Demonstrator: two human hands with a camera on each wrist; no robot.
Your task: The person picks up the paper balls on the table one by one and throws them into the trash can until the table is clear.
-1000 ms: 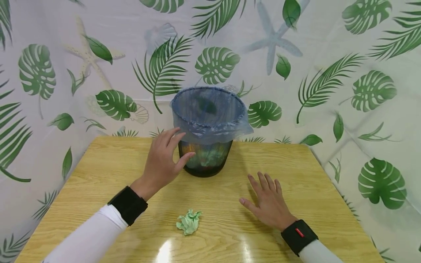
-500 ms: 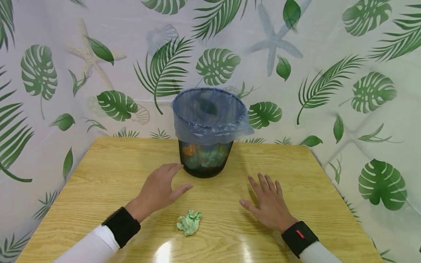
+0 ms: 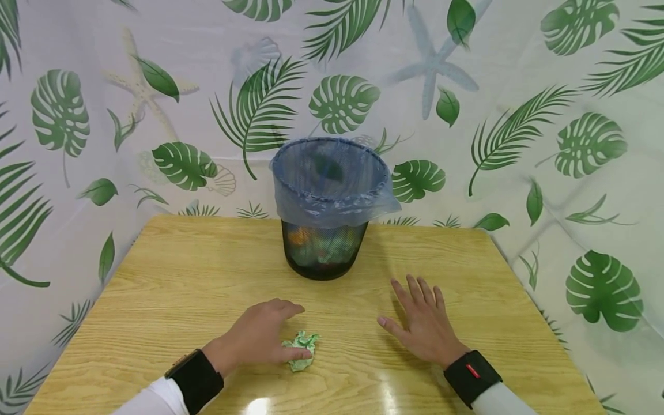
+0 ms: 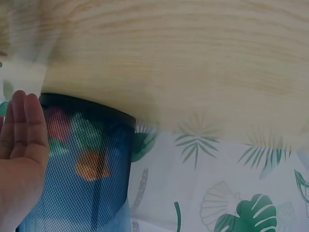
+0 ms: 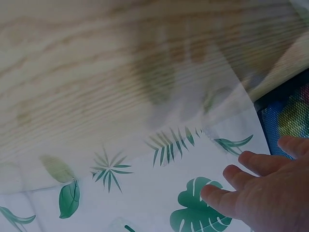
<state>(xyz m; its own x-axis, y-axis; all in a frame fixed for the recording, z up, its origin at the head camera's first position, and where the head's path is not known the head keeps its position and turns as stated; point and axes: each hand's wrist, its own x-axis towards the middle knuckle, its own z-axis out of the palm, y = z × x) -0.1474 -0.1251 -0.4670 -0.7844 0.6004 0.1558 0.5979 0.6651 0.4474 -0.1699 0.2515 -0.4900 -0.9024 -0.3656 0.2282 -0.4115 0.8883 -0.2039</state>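
A crumpled ball of light green paper (image 3: 306, 341) lies on the wooden table, near its front. Over its left side reaches my left hand (image 3: 256, 334), thumb and fingers spread apart, the thumb hiding part of the paper; whether they touch I cannot tell. In the left wrist view this hand (image 4: 21, 159) shows its straight fingers at the left edge. My right hand (image 3: 425, 323) rests at the right with fingers spread and holds nothing; the right wrist view shows its fingers (image 5: 260, 166) extended.
Behind the paper stands a black mesh wastebasket (image 3: 324, 253) lined with a translucent blue bag (image 3: 332, 210). Orange and green crumpled pieces show through the mesh. A leaf-patterned cloth (image 3: 519, 144) hangs behind and beside the wooden table (image 3: 197, 259).
My left hand has come down from beside the wastebasket's bag toward the front, to the green paper. The right hand has stayed in place, and the paper lies where it was.
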